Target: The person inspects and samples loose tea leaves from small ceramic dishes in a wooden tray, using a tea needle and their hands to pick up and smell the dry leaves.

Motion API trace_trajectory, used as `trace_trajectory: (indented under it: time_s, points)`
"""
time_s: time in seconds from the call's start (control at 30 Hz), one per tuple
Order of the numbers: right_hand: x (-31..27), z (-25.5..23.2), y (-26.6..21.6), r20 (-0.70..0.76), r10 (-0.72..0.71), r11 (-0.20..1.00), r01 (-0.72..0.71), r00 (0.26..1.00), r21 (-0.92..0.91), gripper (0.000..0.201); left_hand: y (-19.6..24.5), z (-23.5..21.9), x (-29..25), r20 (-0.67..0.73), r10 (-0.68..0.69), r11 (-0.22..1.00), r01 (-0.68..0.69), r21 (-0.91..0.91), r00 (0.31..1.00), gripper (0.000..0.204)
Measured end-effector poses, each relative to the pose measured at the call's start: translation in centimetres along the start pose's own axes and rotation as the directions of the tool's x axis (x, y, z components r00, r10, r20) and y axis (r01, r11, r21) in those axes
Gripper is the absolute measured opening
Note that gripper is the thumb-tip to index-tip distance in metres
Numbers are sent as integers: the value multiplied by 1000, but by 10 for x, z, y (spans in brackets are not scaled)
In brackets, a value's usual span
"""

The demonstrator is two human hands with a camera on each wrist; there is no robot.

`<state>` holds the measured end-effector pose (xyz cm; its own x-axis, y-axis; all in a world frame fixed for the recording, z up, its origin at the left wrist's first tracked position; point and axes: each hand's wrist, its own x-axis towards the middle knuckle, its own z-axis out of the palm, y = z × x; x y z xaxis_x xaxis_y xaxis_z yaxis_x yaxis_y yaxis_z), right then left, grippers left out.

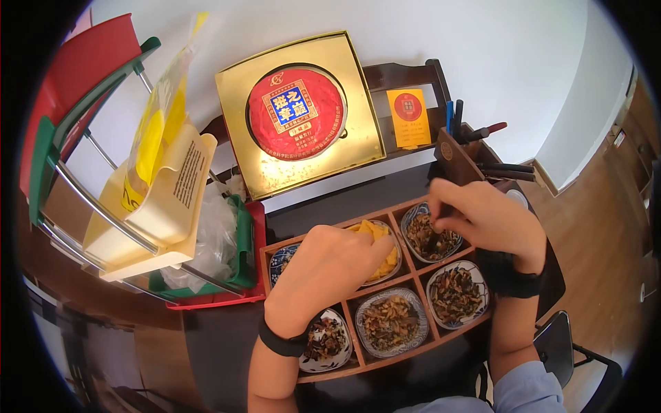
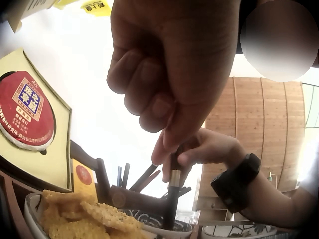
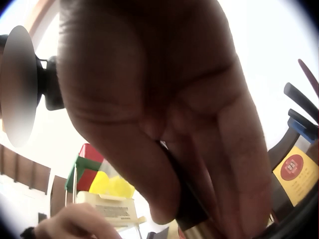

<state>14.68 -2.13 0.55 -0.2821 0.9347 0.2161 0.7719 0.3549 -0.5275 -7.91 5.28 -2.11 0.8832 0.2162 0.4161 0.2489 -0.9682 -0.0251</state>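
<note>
My right hand (image 1: 492, 217) pinches a dark stick with a gold band (image 2: 173, 199), its lower end down in the patterned bowl of brown dried bits (image 1: 432, 233) at the tray's back right. In the right wrist view the stick runs down between thumb and fingers. My left hand (image 1: 334, 265) hovers over the bowl of yellow crisps (image 1: 390, 258), its fingers curled, and nothing shows between them. Both bowls sit in a divided wooden tray (image 1: 406, 283). Along the front row stand bowls of dried flakes (image 1: 392, 320), and a blue-patterned bowl (image 1: 281, 260) is partly hidden by my left hand.
A gold box with a red round cake (image 1: 296, 113) leans behind the tray. Right of it stand an orange card (image 1: 409, 118) and a wooden pen holder (image 1: 458, 155). At left is a rack (image 1: 103, 206) with a cream bin and yellow bag. A chair (image 1: 558, 344) stands at right.
</note>
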Motion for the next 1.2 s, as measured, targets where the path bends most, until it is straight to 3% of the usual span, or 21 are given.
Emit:
trace_trajectory:
  time_s: [0.07, 0.2, 0.27, 0.4, 0.5, 0.57, 0.67, 0.7, 0.77, 0.93, 1.03, 1.1, 1.2]
  points:
    - [5, 7, 3, -73, -5, 1000, 4, 997, -9, 21, 1, -2, 0, 0, 0, 1000, 0, 18, 1000, 13]
    - [-2, -3, 1, -59, -13, 1000, 13, 998, -8, 20, 0, -2, 0, 7, -10, 1000, 9, 25, 1000, 12]
    - [-3, -4, 4, -183, -6, 1000, 1, 983, -25, 20, 0, 0, 0, 15, -3, 1000, 2, 27, 1000, 12]
    - [4, 4, 7, -104, 13, 1000, -11, 994, 19, 21, 1, -1, 0, 3, 1, 1000, -1, 22, 1000, 12]
    - [2, 1, 3, -86, -1, 997, -6, 996, -83, 21, 1, -2, 1, 2, -5, 999, 5, 32, 1000, 12]
    - [0, -1, 2, -199, -33, 999, 28, 979, -25, 19, 0, -1, 0, 0, 6, 1000, -6, 28, 1000, 12]
    - [1, -1, -1, -219, -56, 997, 43, 974, -62, 19, 1, -1, 0, 7, 3, 1000, -3, 19, 1000, 12]
    - [3, 3, 2, -220, -55, 997, 43, 974, -60, 19, 0, -1, 0, 8, 3, 1000, -3, 19, 1000, 12]
    - [9, 12, 7, -87, -19, 1000, 19, 996, -9, 19, 0, -1, 1, 8, 3, 1000, -3, 9, 1000, 12]
    - [4, 2, 3, -112, -41, 997, 32, 993, -75, 19, 0, 0, 0, -10, 7, 1000, -6, 21, 1000, 12]
    - [6, 3, 2, -206, -47, 999, 41, 977, -35, 19, 1, 0, 0, -3, 6, 1000, -6, 19, 1000, 12]
    - [10, 8, 1, -89, 20, 999, -22, 996, -24, 18, 1, -1, 0, 6, 6, 1000, -6, 18, 1000, 12]
    - [9, 5, -5, -76, 71, 995, -76, 995, -69, 18, 1, -2, 1, 1, 3, 1000, -3, 23, 1000, 12]
